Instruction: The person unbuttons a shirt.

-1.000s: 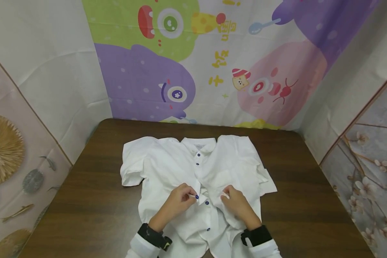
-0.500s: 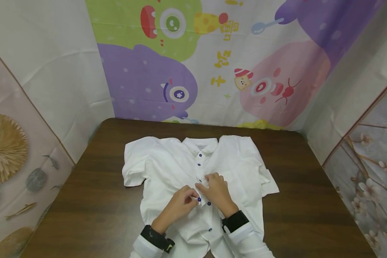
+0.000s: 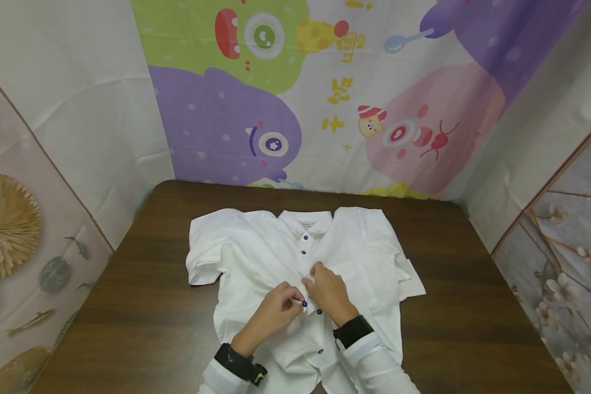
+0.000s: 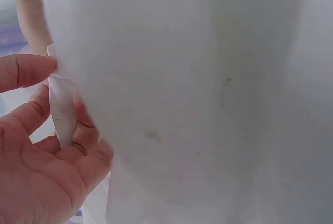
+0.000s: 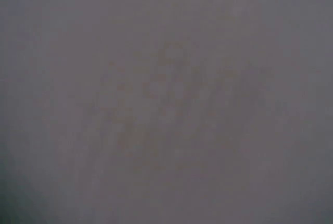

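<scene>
A white short-sleeved shirt [image 3: 261, 246] with dark blue buttons lies front up, its collar away from me. My left hand [image 3: 274, 307] pinches the edge of the front placket beside a blue button [image 3: 304, 303]. In the left wrist view, thumb and fingers of the left hand [image 4: 49, 156] hold a white fold of cloth [image 4: 63, 110], and blurred cloth covers most of the picture. Just above and to the right, my right hand [image 3: 331, 293] pinches the placket, its fingertips partly hiding the cloth there. The right wrist view is only a dark grey blur.
The shirt lies on a dark brown wooden table [image 3: 152, 273]. Behind it hangs a curtain [image 3: 325, 153] with cartoon figures. Patterned panels stand at the left and right. Two more buttons show near the collar, and others lower down the front.
My right hand has let go of the shirt's right front and moved left and up to the placket, where its fingers now cover a button. The left hand keeps its pinch.
</scene>
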{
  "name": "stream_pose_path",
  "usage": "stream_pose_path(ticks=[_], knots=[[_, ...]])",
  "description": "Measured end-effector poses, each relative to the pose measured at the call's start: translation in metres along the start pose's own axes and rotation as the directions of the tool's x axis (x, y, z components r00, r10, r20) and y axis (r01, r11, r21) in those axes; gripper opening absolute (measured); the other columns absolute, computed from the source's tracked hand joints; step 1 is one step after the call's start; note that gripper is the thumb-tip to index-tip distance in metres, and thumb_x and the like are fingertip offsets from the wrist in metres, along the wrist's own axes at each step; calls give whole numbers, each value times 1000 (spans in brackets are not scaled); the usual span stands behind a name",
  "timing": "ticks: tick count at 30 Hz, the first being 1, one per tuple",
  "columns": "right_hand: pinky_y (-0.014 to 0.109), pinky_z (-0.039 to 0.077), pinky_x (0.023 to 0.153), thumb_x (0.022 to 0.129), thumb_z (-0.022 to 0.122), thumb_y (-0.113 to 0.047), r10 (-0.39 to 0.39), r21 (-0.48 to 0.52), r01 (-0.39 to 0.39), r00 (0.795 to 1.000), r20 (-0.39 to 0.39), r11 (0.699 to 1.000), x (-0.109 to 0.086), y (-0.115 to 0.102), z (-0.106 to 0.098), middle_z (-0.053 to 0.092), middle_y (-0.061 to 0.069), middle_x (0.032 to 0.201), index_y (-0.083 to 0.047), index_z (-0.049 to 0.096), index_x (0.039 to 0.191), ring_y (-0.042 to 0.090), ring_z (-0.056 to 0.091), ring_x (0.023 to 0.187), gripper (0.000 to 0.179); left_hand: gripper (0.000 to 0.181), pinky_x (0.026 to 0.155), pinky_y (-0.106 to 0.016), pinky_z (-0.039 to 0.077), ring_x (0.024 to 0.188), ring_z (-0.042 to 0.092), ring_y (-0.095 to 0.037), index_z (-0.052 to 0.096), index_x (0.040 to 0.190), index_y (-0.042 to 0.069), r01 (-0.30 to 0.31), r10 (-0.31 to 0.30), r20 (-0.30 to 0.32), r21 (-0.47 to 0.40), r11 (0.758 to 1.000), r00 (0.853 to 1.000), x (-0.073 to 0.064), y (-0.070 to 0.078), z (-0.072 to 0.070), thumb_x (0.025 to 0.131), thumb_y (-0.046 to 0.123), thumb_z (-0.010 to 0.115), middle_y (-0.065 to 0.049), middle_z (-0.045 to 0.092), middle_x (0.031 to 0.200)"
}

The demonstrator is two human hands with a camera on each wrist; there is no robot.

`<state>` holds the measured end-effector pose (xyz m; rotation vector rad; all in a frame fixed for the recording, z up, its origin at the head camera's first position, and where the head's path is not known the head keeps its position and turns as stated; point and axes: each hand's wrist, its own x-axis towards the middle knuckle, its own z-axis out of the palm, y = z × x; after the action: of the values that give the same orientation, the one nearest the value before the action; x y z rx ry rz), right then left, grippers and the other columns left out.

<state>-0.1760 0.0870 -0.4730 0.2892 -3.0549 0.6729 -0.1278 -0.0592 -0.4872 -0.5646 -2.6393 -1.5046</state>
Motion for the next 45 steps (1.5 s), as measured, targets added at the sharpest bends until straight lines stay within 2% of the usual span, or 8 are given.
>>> stream_pose_path(ticks=[10, 15, 19, 27, 32, 36, 40, 45], knots=[[34, 44, 54, 89, 60, -16, -19, -9, 19, 1000, 5, 1000, -1, 1, -2, 66, 11, 77, -5, 63, 84, 25, 60, 64, 12, 4, 61, -19, 39, 66, 43, -2, 64, 80, 5, 10, -10, 4, -9, 1000, 1000, 1, 2, 0, 79, 6, 61, 0, 50, 75], [33, 45, 53, 88, 60, -15, -39, 17, 40, 998, -44, 999, 0, 3, -4, 67, 10, 77, -5, 64, 85, 23, 61, 63, 11, 7, 62, -19, 40, 67, 44, -3, 65, 83, 6, 19, -19, 5, -21, 1000, 1000, 1, 2, -1, 81, 4, 59, -2, 51, 78], [35, 47, 56, 89, 58, -16, -51, 54, 58, 991, -120, 997, 0, 4, -7, 67, 10, 78, -5, 65, 87, 24, 63, 67, 13, 15, 64, -20, 42, 70, 46, -6, 65, 89, 4, 9, -9, -19, -13, 1000, 1000, 2, 5, -1, 79, -3, 56, -5, 54, 85], [30, 44, 57, 90, 58, -15, -65, 199, 136, 943, -328, 971, 0, -1, -22, 58, 4, 67, -2, 65, 91, 15, 53, 61, 15, 26, 58, -20, 42, 62, 45, -5, 62, 95, 7, -13, 13, -140, 2, 1000, 990, 11, 17, -8, 76, -7, 53, -8, 53, 97], [25, 40, 55, 92, 56, -14, -67, 284, 196, 911, -408, 939, 2, -5, -30, 53, 3, 63, -2, 63, 91, 12, 46, 57, 14, 24, 63, -22, 46, 69, 52, -12, 60, 101, 6, -55, 53, -179, -7, 998, 982, 19, 23, -11, 81, -4, 53, -10, 53, 102], [25, 41, 57, 93, 55, -16, -55, 334, 225, 892, -449, 915, 2, -9, -36, 56, 4, 67, -3, 63, 93, 12, 49, 60, 16, 25, 68, -24, 50, 77, 58, -18, 58, 109, 7, -90, 79, -215, -41, 995, 973, 25, 29, -13, 86, 0, 53, -10, 51, 110], [26, 43, 60, 94, 54, -18, -45, 370, 237, 888, -458, 898, -1, -14, -45, 59, 6, 72, -3, 63, 95, 14, 51, 65, 17, 25, 71, -26, 52, 79, 58, -19, 57, 115, 6, -147, 119, -272, -86, 985, 955, 33, 38, -15, 89, 4, 55, -11, 47, 120], [27, 44, 60, 93, 55, -18, -91, 333, 269, 882, -462, 904, -9, -23, -59, 60, 6, 75, -3, 63, 97, 14, 51, 67, 18, 30, 73, -26, 51, 78, 57, -15, 53, 121, 7, -220, 193, -325, -49, 974, 926, 37, 51, -20, 91, 11, 56, -11, 44, 130]])
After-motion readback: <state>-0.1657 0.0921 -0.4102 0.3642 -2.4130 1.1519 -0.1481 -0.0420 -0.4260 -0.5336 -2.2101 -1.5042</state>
